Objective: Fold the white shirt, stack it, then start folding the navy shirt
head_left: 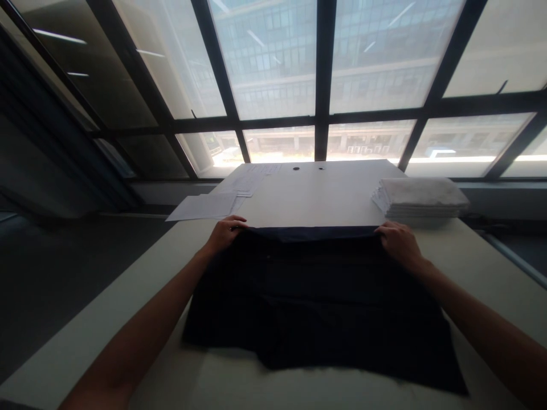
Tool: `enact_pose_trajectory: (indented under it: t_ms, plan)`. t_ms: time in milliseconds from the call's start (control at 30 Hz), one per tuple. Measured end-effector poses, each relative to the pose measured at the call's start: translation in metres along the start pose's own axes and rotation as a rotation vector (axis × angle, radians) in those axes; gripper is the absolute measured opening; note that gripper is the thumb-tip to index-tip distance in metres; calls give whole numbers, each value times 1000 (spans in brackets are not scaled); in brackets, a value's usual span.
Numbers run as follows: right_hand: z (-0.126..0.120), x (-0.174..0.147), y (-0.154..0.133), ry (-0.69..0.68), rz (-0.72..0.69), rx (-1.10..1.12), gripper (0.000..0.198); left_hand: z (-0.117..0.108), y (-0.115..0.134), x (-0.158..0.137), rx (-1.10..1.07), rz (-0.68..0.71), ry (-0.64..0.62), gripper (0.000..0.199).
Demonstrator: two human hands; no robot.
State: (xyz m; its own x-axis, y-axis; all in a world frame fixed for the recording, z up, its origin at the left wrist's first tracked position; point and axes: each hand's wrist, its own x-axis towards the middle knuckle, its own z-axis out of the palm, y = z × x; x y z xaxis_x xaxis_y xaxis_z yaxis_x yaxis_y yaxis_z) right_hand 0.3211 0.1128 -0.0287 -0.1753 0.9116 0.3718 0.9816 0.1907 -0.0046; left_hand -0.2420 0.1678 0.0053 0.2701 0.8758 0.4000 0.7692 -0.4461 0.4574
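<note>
A pair of dark navy shorts (325, 302) lies spread over the white table (320, 199), its waist edge away from me and its wider leg ends toward me. My left hand (225, 232) pinches the far left corner of the waist. At the far right corner, my right hand (398, 242) has its fingers closed on the same edge. Between both hands the waist edge is stretched nearly straight and looks slightly raised. Folds cross the cloth, but the dark surface hides most detail.
A stack of folded pale cloth (423, 196) stands at the right of the table. Loose paper sheets (205, 206) lie at the left, one sticking out past the table edge. Large framed windows (277, 62) rise behind, with a dark curtain (55, 131) at left.
</note>
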Motion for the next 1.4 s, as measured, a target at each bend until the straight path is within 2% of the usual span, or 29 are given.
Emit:
enact_pose_trajectory:
  t_ms: [233,300,400,467,533,633,700,800,933,1067,1133,1267,1400]
  plan:
    - [7,-24,-4,-110,39,-55,40,6,-3,-22,239,83,-180,40]
    - [5,-24,-10,-100,107,-72,41,12,7,-18,301,57,-157,45]
    - [-1,-15,-25,-39,168,-41,43,26,35,-7,340,51,-134,49]
    - [-5,-8,-37,-37,126,-3,44,35,57,-2,335,112,-212,49]
    - [-7,-6,-46,-75,44,15,42,41,74,0,309,214,-344,56]
    - [-7,-13,-48,-154,-56,-41,35,47,83,-6,284,319,-478,67]
    - [-6,-22,-43,-185,-58,-116,33,52,77,-11,290,312,-477,71]
    - [-6,-30,-33,-167,-29,-212,31,61,62,-14,278,275,-403,70]
    - [-11,-31,-28,-137,-37,-237,29,72,50,-12,187,263,-312,53]
    - [-18,-36,-26,-75,-32,-212,23,70,49,-13,42,217,-214,43]
    - [-19,-42,-24,-87,-38,-206,21,66,50,-15,27,206,-223,42]
    - [-20,-51,-24,-178,5,-194,27,55,54,-16,119,201,-338,40]
    - [-22,-37,-43,-116,82,-90,36,57,76,-7,179,211,-360,42]
